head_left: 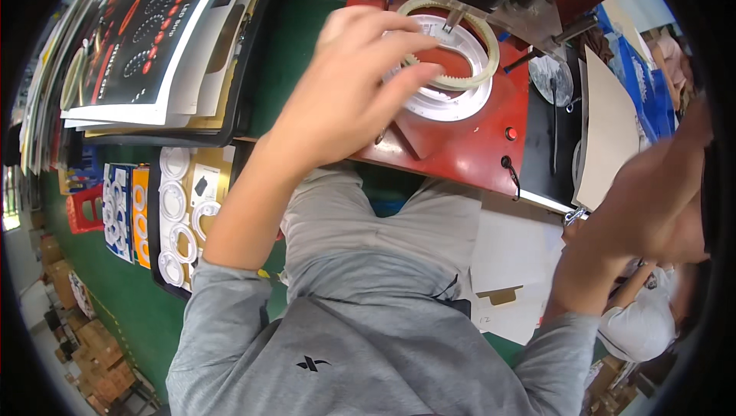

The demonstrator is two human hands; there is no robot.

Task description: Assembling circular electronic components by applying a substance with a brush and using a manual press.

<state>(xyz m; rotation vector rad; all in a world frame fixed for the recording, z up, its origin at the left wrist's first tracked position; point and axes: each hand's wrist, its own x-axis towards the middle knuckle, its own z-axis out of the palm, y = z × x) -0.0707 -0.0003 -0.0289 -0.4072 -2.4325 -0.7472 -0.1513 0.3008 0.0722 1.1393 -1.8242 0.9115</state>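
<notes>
My left hand reaches over the red bench machine, with thumb and fingers apart. It covers the left side of a cream ring with a toothed inner edge. Whether the fingertips touch this ring cannot be made out. Partly under the cream ring is a wider, flat white ring, resting on the red plate. A metal tip of the machine points down at the rings' far side. My right hand is raised at the far right rim, smeared and cut off, so its fingers and anything in them are hidden.
A thick stack of printed sheets in a black tray stands at the left. Below it hang several white rings in a panel. A red button sits on the machine. At right are cardboard sheets and another person.
</notes>
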